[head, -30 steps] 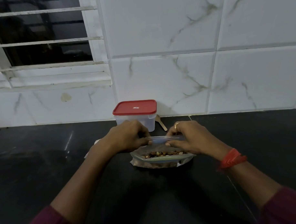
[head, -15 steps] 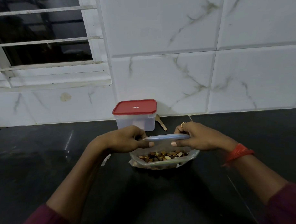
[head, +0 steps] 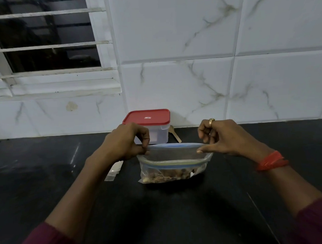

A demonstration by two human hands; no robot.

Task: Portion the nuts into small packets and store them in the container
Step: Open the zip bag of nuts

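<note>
Bag point(head: 173, 169) sits on the bench point(head: 48, 171), centre of frame, mouth held wide open. Nuts point(head: 169, 174) lie in its bottom, dim through the film.

Left hand point(head: 127, 141) pinches the far lip at the bag's left corner, thumb and forefinger closed on the film. Right hand point(head: 224, 136) does the same at the right corner, thumb laid along the lip. Both grips are tight on the bag and hold nothing else.

Handling, my read: thin plastic, soft, slumps unless the lip is kept taut. The load looks light, but loose nuts will shift and spill if the mouth tips. I would hold by the zip strip, the stiffest part, at both corners as now. Film is likely slick.

Container point(head: 159, 135), red lid point(head: 147, 117) on, stands just behind the bag near the wall. A spoon point(head: 174, 135) lies beside it, to the right. Small packets point(head: 112, 172), flat and clear, lie left of the bag, partly hidden by the left wrist.

Bench is black and polished, faint glare at left. White marbled tiles point(head: 173, 75) behind. Barred window point(head: 44, 40) upper left, dark outside. Light is poor.
</note>
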